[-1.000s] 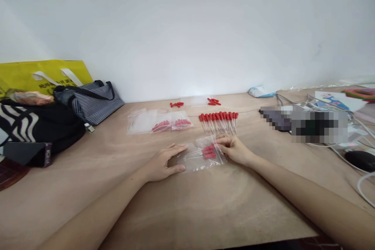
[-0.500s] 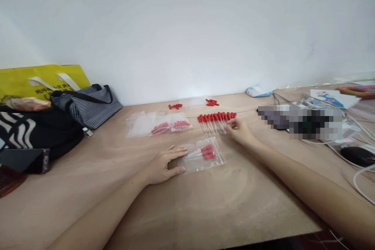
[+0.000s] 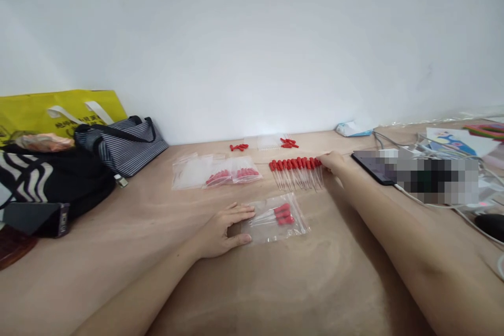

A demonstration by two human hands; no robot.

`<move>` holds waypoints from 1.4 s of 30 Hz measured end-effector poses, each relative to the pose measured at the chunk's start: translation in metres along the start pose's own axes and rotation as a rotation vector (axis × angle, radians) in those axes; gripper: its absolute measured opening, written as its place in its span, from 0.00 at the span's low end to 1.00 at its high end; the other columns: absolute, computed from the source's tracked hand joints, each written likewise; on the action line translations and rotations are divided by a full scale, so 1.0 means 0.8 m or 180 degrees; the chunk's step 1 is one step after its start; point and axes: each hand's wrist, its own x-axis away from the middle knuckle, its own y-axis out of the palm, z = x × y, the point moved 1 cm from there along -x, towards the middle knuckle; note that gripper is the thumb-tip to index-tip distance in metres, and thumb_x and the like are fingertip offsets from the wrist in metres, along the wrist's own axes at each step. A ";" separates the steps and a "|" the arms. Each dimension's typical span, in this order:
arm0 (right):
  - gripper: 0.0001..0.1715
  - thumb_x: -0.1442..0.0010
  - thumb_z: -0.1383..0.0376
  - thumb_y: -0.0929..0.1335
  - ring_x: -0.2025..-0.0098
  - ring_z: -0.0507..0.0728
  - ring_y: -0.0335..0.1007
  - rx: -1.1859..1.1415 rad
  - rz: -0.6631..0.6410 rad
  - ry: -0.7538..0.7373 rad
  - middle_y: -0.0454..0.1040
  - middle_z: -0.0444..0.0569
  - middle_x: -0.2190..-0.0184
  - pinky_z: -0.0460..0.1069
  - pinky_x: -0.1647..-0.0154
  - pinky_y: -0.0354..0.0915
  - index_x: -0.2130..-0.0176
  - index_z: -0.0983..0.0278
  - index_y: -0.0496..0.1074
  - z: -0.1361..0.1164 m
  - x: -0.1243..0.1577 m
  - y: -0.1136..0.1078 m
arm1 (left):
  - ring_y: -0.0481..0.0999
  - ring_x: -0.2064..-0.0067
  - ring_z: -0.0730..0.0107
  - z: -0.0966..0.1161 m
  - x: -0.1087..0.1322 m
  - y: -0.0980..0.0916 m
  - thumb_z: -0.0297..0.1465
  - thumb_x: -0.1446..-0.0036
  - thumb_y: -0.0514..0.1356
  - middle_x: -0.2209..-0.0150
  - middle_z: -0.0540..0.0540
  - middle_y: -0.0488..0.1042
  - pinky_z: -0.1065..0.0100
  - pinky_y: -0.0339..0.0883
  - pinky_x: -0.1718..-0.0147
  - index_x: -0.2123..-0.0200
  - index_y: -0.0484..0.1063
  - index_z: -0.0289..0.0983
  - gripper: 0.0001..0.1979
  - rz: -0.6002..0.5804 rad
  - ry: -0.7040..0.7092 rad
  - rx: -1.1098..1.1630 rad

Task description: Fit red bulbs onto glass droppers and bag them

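My left hand (image 3: 224,230) lies flat with fingers spread, its fingertips and thumb on the left edge of a clear zip bag (image 3: 262,233). Inside that bag are a few droppers (image 3: 283,213) with red rubber bulbs and clear thin tubes. A row of similar droppers (image 3: 293,164) lies behind it, bulbs toward the wall. At the row's right end my right hand (image 3: 331,161) has its fingers closed at the red bulb of the last dropper; the fingertips are partly hidden.
Left of the row are filled zip bags (image 3: 246,170) and flat bags (image 3: 189,172). Loose red bulbs (image 3: 239,147) and clear tubes (image 3: 270,142) lie near the wall. A striped bag (image 3: 124,144) stands left; a phone (image 3: 372,167), cables and a mouse (image 3: 490,226) lie right.
My right hand has moved from beside the tubes at the row's right end up to the last red bulb. My left hand stays on the bag. The view has shifted slightly.
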 end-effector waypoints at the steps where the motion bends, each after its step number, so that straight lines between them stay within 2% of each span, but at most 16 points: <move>1: 0.06 0.59 0.64 0.68 0.79 0.57 0.65 -0.0050 0.0000 0.0004 0.65 0.48 0.87 0.49 0.78 0.58 0.81 0.65 0.68 -0.001 -0.001 -0.001 | 0.59 0.43 0.63 0.000 0.000 0.000 0.41 0.48 0.56 0.44 0.47 0.61 0.54 0.46 0.43 0.47 0.61 0.43 0.24 0.0008 0.0001 0.0018; 5: 0.04 0.59 0.66 0.68 0.77 0.55 0.65 -0.0309 0.0157 -0.0084 0.67 0.47 0.84 0.47 0.77 0.58 0.78 0.65 0.69 -0.002 0.004 -0.011 | 0.60 0.44 0.62 0.001 0.000 0.000 0.41 0.49 0.56 0.45 0.47 0.61 0.53 0.46 0.43 0.48 0.62 0.44 0.24 0.0036 -0.0010 0.0044; 9: 0.09 0.55 0.64 0.67 0.78 0.52 0.63 -0.0805 0.0307 -0.0194 0.68 0.46 0.79 0.45 0.78 0.58 0.70 0.65 0.67 -0.002 0.023 -0.025 | 0.59 0.43 0.62 0.002 0.000 0.000 0.41 0.48 0.56 0.45 0.47 0.61 0.53 0.46 0.43 0.48 0.61 0.43 0.24 0.0003 -0.0034 -0.0030; 12: 0.10 0.50 0.61 0.64 0.81 0.48 0.60 -0.1263 0.0156 -0.0335 0.67 0.43 0.79 0.43 0.82 0.57 0.67 0.64 0.64 0.000 0.056 -0.032 | 0.58 0.43 0.63 0.002 0.001 0.000 0.41 0.48 0.55 0.45 0.48 0.61 0.54 0.46 0.42 0.46 0.59 0.44 0.25 -0.0025 -0.0048 -0.0073; 14: 0.11 0.49 0.58 0.63 0.83 0.47 0.59 -0.1569 -0.0069 -0.0453 0.66 0.42 0.80 0.42 0.83 0.57 0.70 0.63 0.64 0.002 0.087 -0.033 | 0.58 0.43 0.63 0.002 0.000 -0.001 0.41 0.47 0.55 0.45 0.49 0.61 0.55 0.46 0.42 0.46 0.58 0.45 0.25 0.0001 -0.0043 -0.0080; 16: 0.12 0.52 0.58 0.66 0.83 0.47 0.59 -0.2311 -0.0424 -0.0473 0.65 0.41 0.80 0.42 0.84 0.58 0.70 0.63 0.62 0.005 0.119 -0.032 | 0.58 0.43 0.63 0.003 0.000 -0.001 0.41 0.47 0.55 0.44 0.49 0.61 0.55 0.47 0.43 0.45 0.57 0.45 0.26 0.0018 -0.0052 -0.0101; 20: 0.15 0.55 0.57 0.68 0.82 0.47 0.62 -0.2951 -0.0470 -0.0283 0.66 0.39 0.79 0.43 0.83 0.62 0.69 0.62 0.61 0.006 0.159 -0.027 | 0.57 0.42 0.60 0.005 -0.001 -0.002 0.42 0.48 0.55 0.44 0.48 0.60 0.53 0.46 0.43 0.45 0.57 0.44 0.26 0.0002 -0.0138 -0.0162; 28: 0.13 0.54 0.61 0.68 0.80 0.49 0.66 -0.3356 -0.0584 -0.0047 0.66 0.40 0.79 0.44 0.81 0.65 0.70 0.61 0.59 0.001 0.175 -0.007 | 0.54 0.41 0.58 0.006 0.000 -0.002 0.42 0.48 0.55 0.43 0.48 0.59 0.53 0.49 0.44 0.45 0.56 0.44 0.27 -0.0017 -0.0309 -0.0273; 36: 0.10 0.51 0.63 0.67 0.79 0.49 0.67 -0.3536 -0.0433 -0.0001 0.67 0.40 0.78 0.43 0.79 0.66 0.70 0.61 0.59 0.001 0.177 -0.013 | 0.53 0.41 0.59 0.002 0.001 0.000 0.44 0.48 0.54 0.42 0.48 0.57 0.53 0.47 0.43 0.44 0.54 0.42 0.29 -0.0098 -0.0341 -0.0255; 42: 0.10 0.51 0.65 0.67 0.74 0.51 0.71 -0.3742 -0.0842 0.0081 0.70 0.43 0.78 0.47 0.69 0.70 0.71 0.62 0.59 -0.001 0.189 -0.005 | 0.55 0.42 0.61 0.003 0.001 -0.001 0.42 0.47 0.54 0.43 0.48 0.58 0.55 0.47 0.43 0.44 0.55 0.43 0.28 -0.0016 -0.0219 -0.0174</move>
